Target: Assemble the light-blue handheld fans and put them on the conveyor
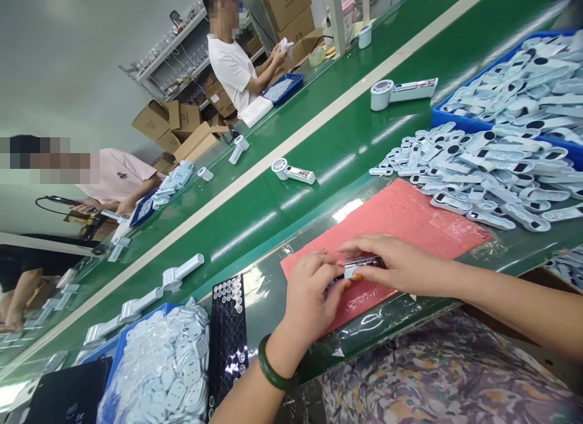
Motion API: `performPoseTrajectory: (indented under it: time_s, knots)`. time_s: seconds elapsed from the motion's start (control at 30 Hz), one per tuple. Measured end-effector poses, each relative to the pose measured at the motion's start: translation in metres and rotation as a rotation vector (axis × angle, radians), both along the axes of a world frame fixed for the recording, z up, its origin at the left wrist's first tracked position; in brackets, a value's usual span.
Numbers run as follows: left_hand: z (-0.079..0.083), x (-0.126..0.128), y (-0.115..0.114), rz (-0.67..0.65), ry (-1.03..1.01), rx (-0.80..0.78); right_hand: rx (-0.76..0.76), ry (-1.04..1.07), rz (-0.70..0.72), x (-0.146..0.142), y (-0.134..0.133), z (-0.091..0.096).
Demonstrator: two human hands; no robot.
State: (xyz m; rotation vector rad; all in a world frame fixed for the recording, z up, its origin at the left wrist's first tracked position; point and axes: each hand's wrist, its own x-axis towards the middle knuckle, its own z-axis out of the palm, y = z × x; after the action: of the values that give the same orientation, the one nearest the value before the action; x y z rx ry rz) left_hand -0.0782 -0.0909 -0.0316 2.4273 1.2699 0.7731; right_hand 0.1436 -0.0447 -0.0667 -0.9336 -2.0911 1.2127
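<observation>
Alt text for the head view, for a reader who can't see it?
A person's left hand and right hand hold a small pale part over a pink sheet. Pale plastic pieces are heaped on both sides, and co-workers are across a green conveyor.

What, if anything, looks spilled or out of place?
The pale parts at right: a heap of them lies loose on the bench, outside the blue tray, perhaps overflowed or tipped out deliberately.

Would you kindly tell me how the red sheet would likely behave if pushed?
The red sheet is probably floppy, as it looks thin and wrinkled. Its glossy patches suggest it may be slippery. The crinkled clear film at its right corner might restrain it.
</observation>
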Motion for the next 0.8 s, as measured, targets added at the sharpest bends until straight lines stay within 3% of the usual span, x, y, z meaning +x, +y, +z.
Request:
performPoseTrajectory:
  time_s: [0.2,0.4,0.57,0.67,0.73,0.8]
  knots:
    - [-0.001,0.011,-0.029,0.123,0.168,-0.032,0.12,-0.133,0.096,0.004,-0.017,0.003]
    - [-0.001,0.016,-0.025,0.12,0.177,-0.011,0.207,-0.115,0.062,-0.001,-0.019,-0.006]
    - [0.007,0.015,-0.021,0.116,0.413,0.048,0.235,-0.021,0.02,0.01,-0.019,-0.01]
    - [0.018,0.001,0.004,0.067,0.574,0.111,0.342,-0.079,-0.131,0.025,-0.008,-0.009]
    - [0.028,-0.019,0.039,0.069,0.685,0.172,0.454,-0.221,-0.232,0.038,0.006,-0.006]
    - [0.037,-0.044,0.085,0.151,0.807,0.26,0.562,-0.401,-0.312,0.048,0.024,-0.001]
